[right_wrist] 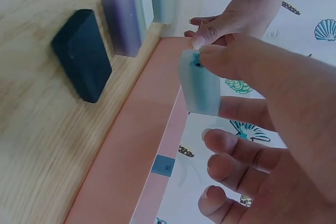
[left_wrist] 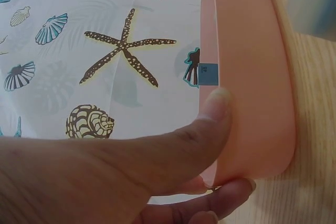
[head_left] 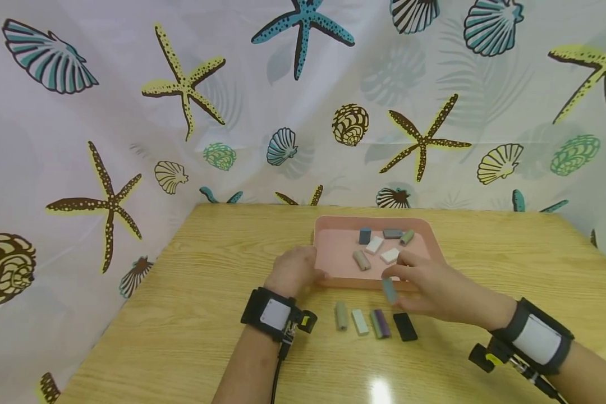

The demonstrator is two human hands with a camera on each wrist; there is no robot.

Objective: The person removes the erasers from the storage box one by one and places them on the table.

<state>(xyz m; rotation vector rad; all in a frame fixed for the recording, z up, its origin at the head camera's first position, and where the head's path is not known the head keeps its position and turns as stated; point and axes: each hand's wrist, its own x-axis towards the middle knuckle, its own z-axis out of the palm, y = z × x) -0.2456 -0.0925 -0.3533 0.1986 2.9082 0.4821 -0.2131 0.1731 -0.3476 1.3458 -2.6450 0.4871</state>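
Note:
A shallow pink tray sits on the table with several small eraser-like blocks in it. My left hand grips its near left corner; in the left wrist view the thumb presses the wall by the rim and the fingers curl at the other side. My right hand pinches a pale blue eraser between thumb and index finger, just over the tray's front edge. The other fingers of that hand stay spread. In front of the tray lie a black eraser, a purple-and-green pair, a white eraser and a grey-green eraser.
Inside the tray are a dark blue block, a grey block, a green one, white blocks and a beige one. A shell-and-starfish cloth hangs behind the wooden table.

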